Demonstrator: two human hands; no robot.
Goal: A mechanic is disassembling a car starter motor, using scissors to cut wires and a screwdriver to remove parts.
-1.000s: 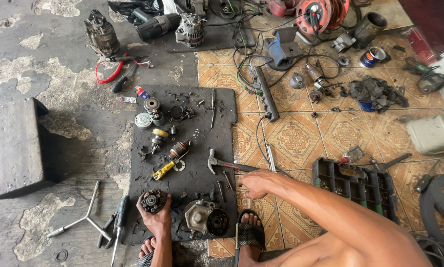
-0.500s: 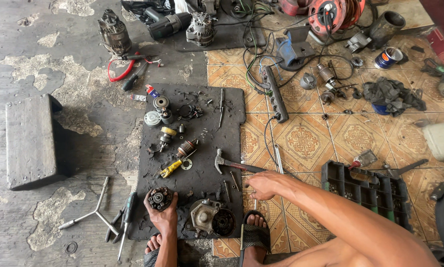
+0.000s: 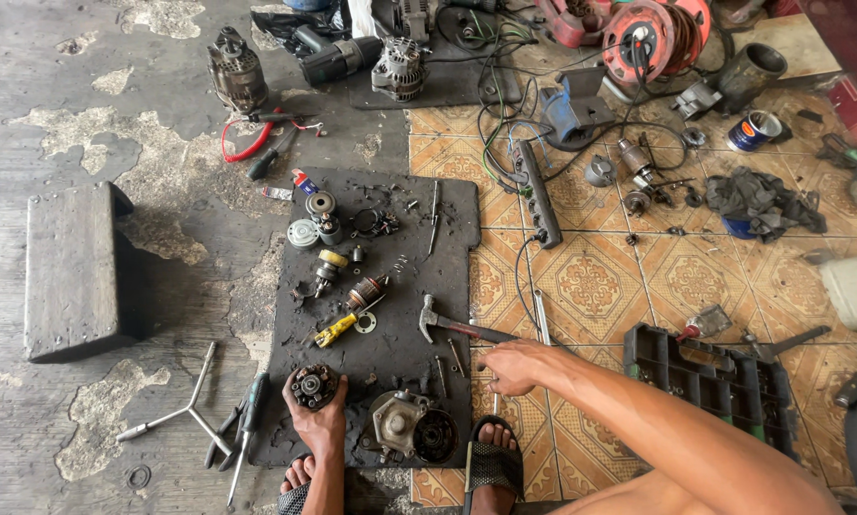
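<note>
The person is sitting over a black rubber mat (image 3: 452, 224) on the floor, and a small motor is lying stripped down across it, so by the look of it the taking-apart is largely done, while nothing is showing any reassembly yet. The left hand (image 3: 319, 420) is clamped around a round, greasy rotor piece (image 3: 312, 385) with a ring of dark metal teeth, holding it upright on the mat at about 7 o'clock from the mat's centre. The right hand (image 3: 514, 367) is closing on the handle of a hammer (image 3: 457, 326), whose steel head is resting on the mat at roughly 4 o'clock; whether the fingers are fully gripping the handle cannot be told. The two hands are well apart. Just beside the left hand, at its 3 o'clock, a cast grey motor housing (image 3: 400, 424) is lying with a dark round opening. Toward 12 o'clock, small parts are lying scattered: a copper-wound armature (image 3: 364, 290), a yellow-handled screwdriver (image 3: 338, 330), and silver discs and bushings. Off the mat at 9 o'clock a worn wooden block (image 3: 71, 272) is sitting on cracked, flaking concrete; at 3 o'clock patterned orange tiles are carrying a black plastic tool tray (image 3: 710, 377).
</note>
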